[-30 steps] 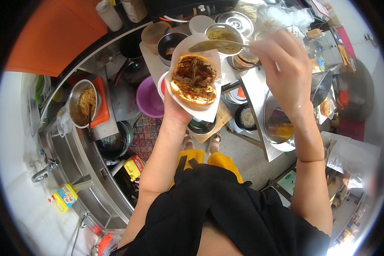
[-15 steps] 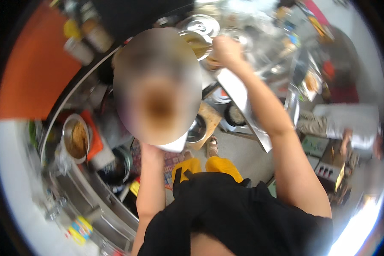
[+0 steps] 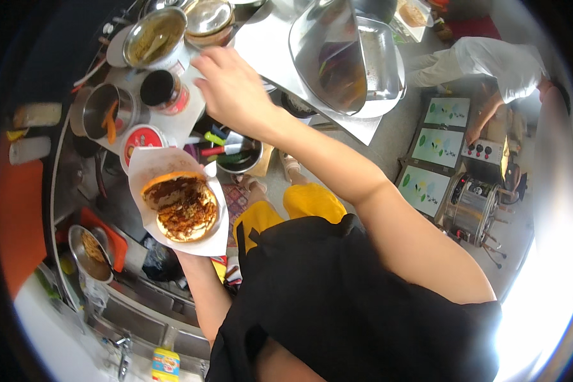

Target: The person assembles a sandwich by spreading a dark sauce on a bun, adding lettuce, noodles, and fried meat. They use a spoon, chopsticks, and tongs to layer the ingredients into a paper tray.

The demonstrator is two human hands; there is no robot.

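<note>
A round split bun (image 3: 181,207) with a dark brown, crumbly filling lies open in a white paper wrapper (image 3: 148,172). My left hand (image 3: 184,256) supports it from below, with most of its fingers hidden by the paper. Above the worktop, beyond the bun, my right hand (image 3: 232,95) is raised with fingers apart and nothing visible in it. Closest to those fingers are a dark-lidded jar with a red label (image 3: 164,92) and a metal bowl of yellowish-green food (image 3: 154,39) with a utensil in it.
Beside the jar stand a steel pot (image 3: 105,111) with an orange utensil and a red-lidded tub (image 3: 143,141). A large clear lid (image 3: 330,57) rises by a glass dish (image 3: 383,63) at the right. Another person (image 3: 500,67) works near a metal machine (image 3: 471,207). A sink (image 3: 153,318) lies lower left.
My right hand has shifted left, away from the back containers, toward the jar. The bun, blurred before, now shows clearly in my left hand. The whole view has turned.
</note>
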